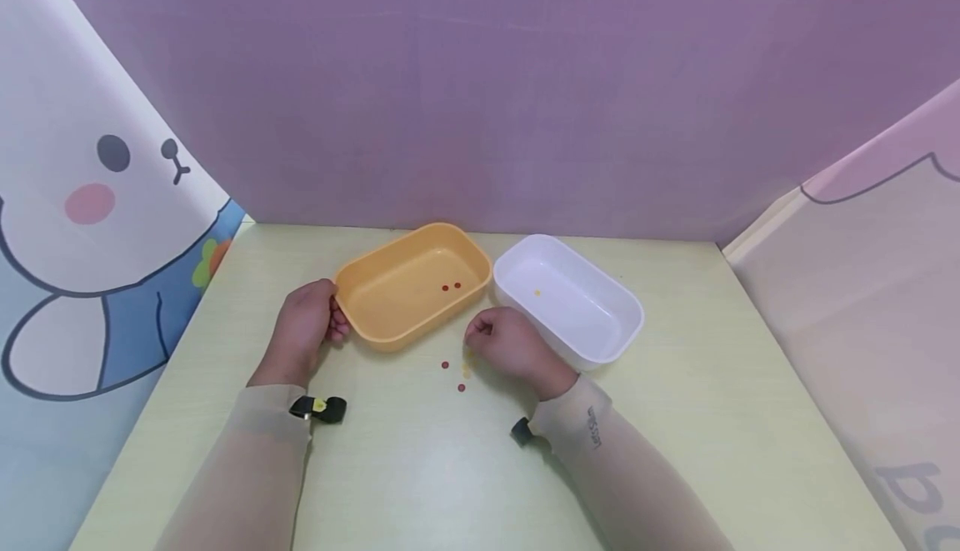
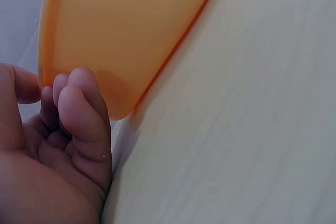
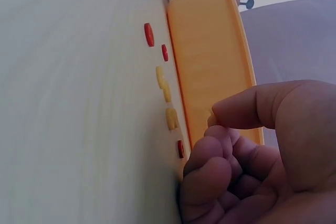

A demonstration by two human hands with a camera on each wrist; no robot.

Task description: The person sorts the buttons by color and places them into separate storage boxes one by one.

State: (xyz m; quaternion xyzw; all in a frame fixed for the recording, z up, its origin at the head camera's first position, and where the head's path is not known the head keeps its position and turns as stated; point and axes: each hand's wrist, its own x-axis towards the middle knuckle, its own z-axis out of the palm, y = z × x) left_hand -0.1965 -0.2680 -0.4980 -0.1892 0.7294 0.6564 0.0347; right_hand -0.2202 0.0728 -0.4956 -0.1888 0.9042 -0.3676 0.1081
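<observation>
With thumb and fingers at its left end, my left hand (image 1: 306,326) grips the rim of an orange plastic bin (image 1: 408,280); in the left wrist view the fingertips (image 2: 79,106) lie against its outer wall. My right hand (image 1: 510,347) is over the table in front of the two bins. Thumb and forefinger pinch a small yellow disc (image 3: 211,119), partly hidden by the fingertips. Below that hand lie several loose discs, among them a red disc (image 1: 461,388) and a yellow disc (image 3: 167,92). Two red discs (image 1: 452,287) lie inside the orange bin.
A white plastic bin (image 1: 573,297) stands right of the orange one, their ends close together, with a yellow disc (image 1: 537,293) inside. A purple cloth wall (image 1: 480,117) rises behind the table. Printed panels flank both sides.
</observation>
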